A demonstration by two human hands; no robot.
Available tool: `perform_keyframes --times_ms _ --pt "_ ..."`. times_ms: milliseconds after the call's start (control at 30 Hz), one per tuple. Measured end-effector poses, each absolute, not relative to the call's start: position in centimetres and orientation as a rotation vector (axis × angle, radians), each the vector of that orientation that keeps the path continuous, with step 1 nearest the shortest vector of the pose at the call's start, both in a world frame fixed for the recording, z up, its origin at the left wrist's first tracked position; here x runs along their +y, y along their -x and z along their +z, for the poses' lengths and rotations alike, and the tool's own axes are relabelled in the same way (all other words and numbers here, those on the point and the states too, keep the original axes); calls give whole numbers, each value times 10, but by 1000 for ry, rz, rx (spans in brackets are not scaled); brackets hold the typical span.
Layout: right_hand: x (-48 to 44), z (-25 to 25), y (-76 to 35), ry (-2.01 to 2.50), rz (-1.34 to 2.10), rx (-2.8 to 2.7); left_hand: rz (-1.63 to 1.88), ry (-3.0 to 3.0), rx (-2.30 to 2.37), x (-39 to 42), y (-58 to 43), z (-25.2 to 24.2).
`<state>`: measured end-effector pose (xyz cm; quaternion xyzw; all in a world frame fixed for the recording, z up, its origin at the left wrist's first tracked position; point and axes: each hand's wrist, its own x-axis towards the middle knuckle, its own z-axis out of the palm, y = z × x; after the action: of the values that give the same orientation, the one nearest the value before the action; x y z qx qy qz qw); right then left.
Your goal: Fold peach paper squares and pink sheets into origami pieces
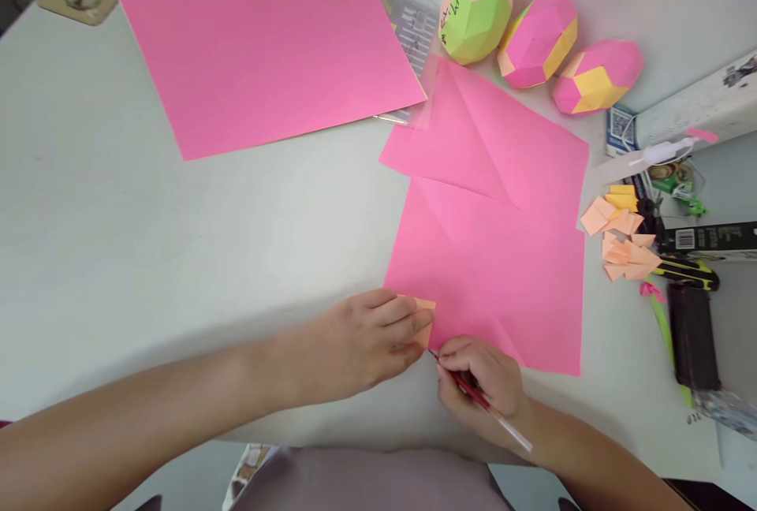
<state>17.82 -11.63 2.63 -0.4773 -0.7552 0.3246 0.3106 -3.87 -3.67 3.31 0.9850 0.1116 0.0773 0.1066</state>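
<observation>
On the lower left corner of a pink sheet (520, 282), my left hand (360, 341) holds down a small peach paper piece (426, 320) under its bent fingers, which cover much of it. My right hand (482, 385) grips a thin pen (473, 391) with a red and clear barrel. The pen's tip meets the lower edge of the peach piece, close to my left fingertips. A torn or cut edge and faint creases run across the pink paper.
A larger pink sheet (266, 61) lies at the upper left. Several faceted paper shapes stand at the back, among them a green and peach one (476, 10). Folded peach pieces (630, 255), a cutter (689, 270) and a black box (695, 337) are at the right.
</observation>
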Motion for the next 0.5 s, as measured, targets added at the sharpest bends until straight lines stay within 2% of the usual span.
perform_keyframes --times_ms 500 --pt "-114 24 -174 1290 810 -2008 215 -2871 342 -39 39 28"
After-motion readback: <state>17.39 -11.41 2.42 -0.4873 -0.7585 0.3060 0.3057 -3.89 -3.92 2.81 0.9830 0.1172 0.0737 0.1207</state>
